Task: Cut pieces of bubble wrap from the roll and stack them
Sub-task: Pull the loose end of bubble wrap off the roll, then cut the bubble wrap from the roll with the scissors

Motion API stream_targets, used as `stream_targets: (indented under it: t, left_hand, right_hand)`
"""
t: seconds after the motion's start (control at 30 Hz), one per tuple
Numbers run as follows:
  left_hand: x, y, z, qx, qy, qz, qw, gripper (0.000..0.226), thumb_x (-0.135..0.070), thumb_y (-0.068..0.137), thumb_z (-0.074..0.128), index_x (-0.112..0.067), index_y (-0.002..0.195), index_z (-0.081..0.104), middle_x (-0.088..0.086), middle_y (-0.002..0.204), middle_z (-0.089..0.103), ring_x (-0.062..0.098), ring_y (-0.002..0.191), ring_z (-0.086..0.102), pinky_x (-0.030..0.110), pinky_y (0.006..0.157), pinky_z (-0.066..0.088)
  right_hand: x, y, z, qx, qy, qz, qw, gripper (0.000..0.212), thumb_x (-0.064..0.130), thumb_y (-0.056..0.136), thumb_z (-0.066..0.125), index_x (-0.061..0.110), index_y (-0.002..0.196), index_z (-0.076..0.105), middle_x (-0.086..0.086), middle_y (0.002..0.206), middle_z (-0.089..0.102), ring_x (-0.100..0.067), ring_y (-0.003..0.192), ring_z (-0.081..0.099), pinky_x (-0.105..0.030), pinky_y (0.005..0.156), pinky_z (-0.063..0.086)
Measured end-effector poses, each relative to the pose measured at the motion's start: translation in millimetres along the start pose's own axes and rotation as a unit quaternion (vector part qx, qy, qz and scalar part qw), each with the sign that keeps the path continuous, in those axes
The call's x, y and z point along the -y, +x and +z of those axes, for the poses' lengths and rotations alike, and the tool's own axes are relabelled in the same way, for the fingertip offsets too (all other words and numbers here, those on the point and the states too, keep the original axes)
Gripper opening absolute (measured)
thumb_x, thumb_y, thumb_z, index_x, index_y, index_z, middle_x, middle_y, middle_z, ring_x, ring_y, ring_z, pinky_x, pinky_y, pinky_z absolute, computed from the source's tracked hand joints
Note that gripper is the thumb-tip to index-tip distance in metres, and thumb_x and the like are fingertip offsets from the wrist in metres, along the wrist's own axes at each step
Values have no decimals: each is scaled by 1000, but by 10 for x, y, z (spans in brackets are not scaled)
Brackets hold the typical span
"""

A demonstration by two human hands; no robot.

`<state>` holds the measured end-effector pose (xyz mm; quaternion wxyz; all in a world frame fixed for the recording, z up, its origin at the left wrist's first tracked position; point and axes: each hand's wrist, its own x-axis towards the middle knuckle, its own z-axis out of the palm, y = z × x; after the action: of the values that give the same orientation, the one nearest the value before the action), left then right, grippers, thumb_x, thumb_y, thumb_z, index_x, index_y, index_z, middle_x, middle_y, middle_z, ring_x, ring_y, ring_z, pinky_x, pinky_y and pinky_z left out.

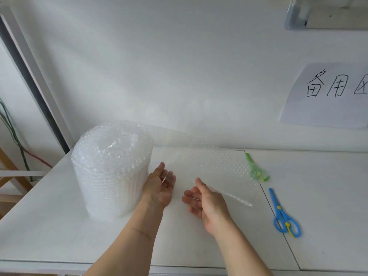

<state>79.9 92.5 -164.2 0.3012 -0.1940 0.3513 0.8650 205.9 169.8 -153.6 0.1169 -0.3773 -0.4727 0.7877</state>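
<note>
A fat roll of clear bubble wrap (111, 170) stands upright on the left of the white table (59, 226). Its loose sheet (219, 164) trails to the right over the tabletop. My left hand (159, 186) is open, palm turned up, right beside the roll. My right hand (205, 202) hovers open over the near edge of the sheet, fingers spread, holding nothing. Blue scissors with yellow trim (282, 214) lie shut on the table to the right. A green pair of scissors (255, 168) lies partly under the sheet's far end.
A white wall rises behind the table, with a paper sign with handwritten characters (328, 96) taped at the right. A seam (278, 216) divides two table sections. Cables and a wooden frame (12, 176) are off the left edge.
</note>
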Motion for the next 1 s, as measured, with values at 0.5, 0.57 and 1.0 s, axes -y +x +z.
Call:
stream_targets:
  t: [0.5, 0.57, 1.0]
  left_hand:
    - [13, 95, 53, -52, 182, 73, 979, 12, -19, 84, 74, -10, 86, 67, 0, 69, 56, 11, 57, 48, 21, 55, 45]
    - [33, 87, 44, -46, 161, 62, 984, 10, -14, 84, 74, -8, 86, 65, 1, 67, 55, 11, 57, 52, 21, 54, 50]
    - [128, 74, 105, -38, 129, 54, 989, 10, -11, 84, 73, -6, 83, 64, 4, 71, 53, 15, 61, 55, 24, 55, 54]
  right_hand:
    - [108, -111, -144, 79, -123, 25, 989, 37, 41, 87, 69, 7, 99, 62, -13, 88, 72, -23, 69, 71, -25, 49, 49]
    - [130, -149, -215, 59, -144, -25, 987, 28, 37, 87, 69, 10, 93, 62, -10, 84, 73, -20, 63, 70, -25, 49, 49]
    - [104, -266, -1135, -367, -493, -225, 756, 26, 38, 92, 57, 23, 111, 66, -5, 112, 62, -28, 104, 55, -36, 80, 47]
